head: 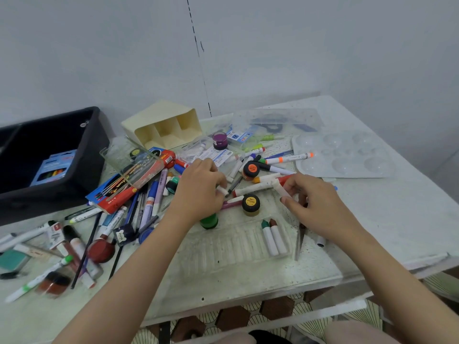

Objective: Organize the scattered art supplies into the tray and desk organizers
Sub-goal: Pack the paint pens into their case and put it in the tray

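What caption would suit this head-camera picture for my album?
Left hand and right hand each pinching a white crayon amid scattered markers and paint jars on a table.

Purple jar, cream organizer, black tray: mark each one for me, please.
Purple jar (220, 141): head view, on its front side.
Cream organizer (159, 111): head view, on its upward-facing outer wall.
Black tray (96, 155): head view, on its right-hand wall.

Glossy clear plastic tray (223, 247); matt cream plastic organizer (159, 115).
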`<state>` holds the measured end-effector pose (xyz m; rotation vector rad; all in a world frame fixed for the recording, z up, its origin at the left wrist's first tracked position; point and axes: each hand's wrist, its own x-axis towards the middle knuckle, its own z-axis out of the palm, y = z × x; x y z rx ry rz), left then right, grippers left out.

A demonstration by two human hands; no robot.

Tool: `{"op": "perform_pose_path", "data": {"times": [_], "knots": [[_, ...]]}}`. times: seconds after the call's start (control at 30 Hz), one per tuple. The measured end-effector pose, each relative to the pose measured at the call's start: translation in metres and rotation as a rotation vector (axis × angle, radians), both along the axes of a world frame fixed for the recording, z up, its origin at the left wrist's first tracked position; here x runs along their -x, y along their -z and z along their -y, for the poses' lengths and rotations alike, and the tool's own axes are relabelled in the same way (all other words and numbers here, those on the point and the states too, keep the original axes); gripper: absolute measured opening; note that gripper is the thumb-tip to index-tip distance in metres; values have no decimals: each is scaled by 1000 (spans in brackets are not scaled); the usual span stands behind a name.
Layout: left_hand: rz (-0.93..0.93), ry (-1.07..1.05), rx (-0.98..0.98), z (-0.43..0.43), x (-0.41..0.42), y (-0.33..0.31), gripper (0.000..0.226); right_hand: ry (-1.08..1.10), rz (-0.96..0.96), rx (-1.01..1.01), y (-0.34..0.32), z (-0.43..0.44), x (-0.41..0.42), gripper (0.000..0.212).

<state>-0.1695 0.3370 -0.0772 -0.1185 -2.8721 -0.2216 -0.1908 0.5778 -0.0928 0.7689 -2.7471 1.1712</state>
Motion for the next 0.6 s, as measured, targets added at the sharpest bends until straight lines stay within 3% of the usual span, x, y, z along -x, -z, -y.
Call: {"op": "perform_pose_path", "data": {"times": [0.27,0.6], "knots": [[-122,156,-110,-20,17,-13,10,21,10,51,-1,-3,-2,21],[159,247,31,-50,65,-14,13,128,13,216,2,-10,-8,30]]}}
